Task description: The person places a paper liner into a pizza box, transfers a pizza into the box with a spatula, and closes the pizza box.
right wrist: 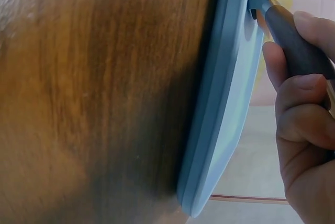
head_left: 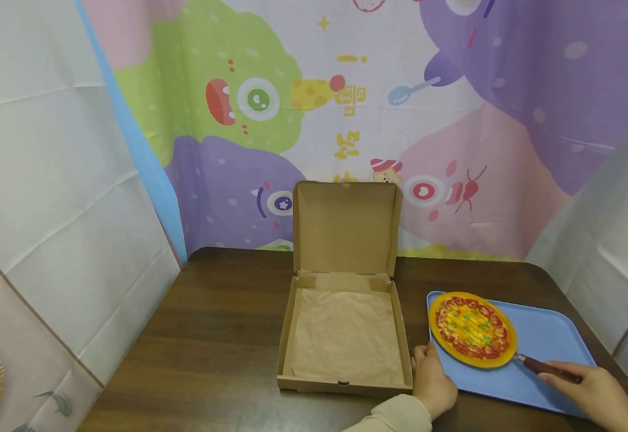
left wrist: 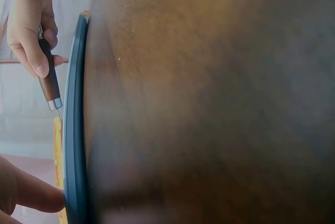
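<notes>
My right hand (head_left: 595,387) grips the dark wooden handle (head_left: 549,369) of a pizza server, fingers wrapped round it in the right wrist view. A metal neck joins the handle to a blade hidden under a round toy-like pizza (head_left: 473,329) with an orange-yellow crust, red topping and yellow strips. The pizza lies over the left part of a blue tray (head_left: 543,330). At the tray's near left edge, my left hand (head_left: 434,384) holds the rim, with a digit (left wrist: 42,192) against it in the left wrist view.
Left of the tray stands an open cardboard pizza box (head_left: 287,336), its lid (head_left: 346,228) upright, brown paper (head_left: 346,336) lining the base. Both rest on a dark wooden table (head_left: 206,336). A cartoon-print curtain (head_left: 238,150) hangs behind, with pale cloth at the sides.
</notes>
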A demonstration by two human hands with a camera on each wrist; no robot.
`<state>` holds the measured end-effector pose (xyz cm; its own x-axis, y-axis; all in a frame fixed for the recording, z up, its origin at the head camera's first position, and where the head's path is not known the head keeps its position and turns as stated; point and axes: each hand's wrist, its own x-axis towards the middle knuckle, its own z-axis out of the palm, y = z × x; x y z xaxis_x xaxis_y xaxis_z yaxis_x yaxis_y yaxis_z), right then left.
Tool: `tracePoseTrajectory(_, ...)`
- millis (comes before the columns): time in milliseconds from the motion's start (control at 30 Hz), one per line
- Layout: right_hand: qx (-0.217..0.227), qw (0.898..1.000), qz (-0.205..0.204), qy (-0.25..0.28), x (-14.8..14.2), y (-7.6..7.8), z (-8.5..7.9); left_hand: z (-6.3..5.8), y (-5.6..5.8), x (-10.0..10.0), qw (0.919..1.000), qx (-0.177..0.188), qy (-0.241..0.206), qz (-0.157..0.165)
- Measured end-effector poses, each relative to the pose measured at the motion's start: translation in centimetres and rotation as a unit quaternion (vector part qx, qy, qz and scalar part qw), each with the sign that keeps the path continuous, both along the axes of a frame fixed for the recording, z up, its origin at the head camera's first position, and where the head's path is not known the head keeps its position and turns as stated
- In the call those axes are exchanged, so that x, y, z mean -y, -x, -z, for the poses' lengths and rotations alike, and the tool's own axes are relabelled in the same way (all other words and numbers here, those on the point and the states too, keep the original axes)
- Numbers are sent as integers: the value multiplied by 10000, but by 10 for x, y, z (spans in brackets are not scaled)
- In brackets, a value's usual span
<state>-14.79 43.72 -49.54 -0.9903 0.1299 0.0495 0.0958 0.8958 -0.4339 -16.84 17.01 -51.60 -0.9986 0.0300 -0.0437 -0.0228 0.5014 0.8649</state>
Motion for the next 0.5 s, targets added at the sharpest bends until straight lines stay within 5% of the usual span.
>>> tracePoseTrajectory(500, 228, 9993, 242, 142, 1, -1, 4, 3, 0, 1, 10000, 7, 13, 2)
